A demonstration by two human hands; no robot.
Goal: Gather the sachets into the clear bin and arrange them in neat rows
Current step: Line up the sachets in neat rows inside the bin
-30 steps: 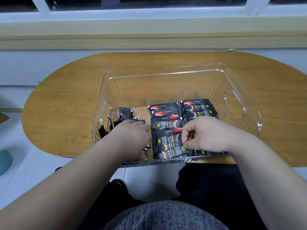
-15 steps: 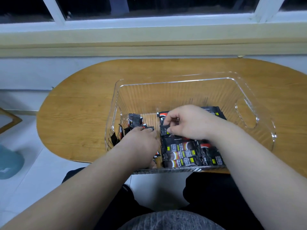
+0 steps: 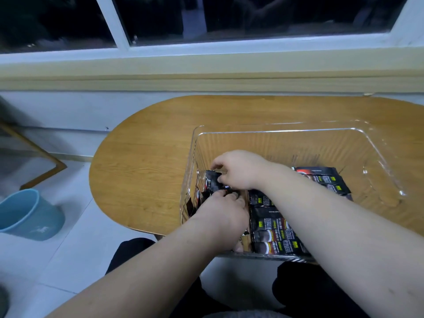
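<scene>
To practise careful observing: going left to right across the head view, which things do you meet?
Blue bucket → wooden table's bare end → loose sachets → neat rows of sachets → clear bin's right wall

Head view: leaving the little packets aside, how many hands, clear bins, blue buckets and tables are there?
Hands: 2, left hand and right hand
Clear bin: 1
Blue bucket: 1
Table: 1
Total: 5

Illegible blurred lettering on the sachets (image 3: 275,239)
</scene>
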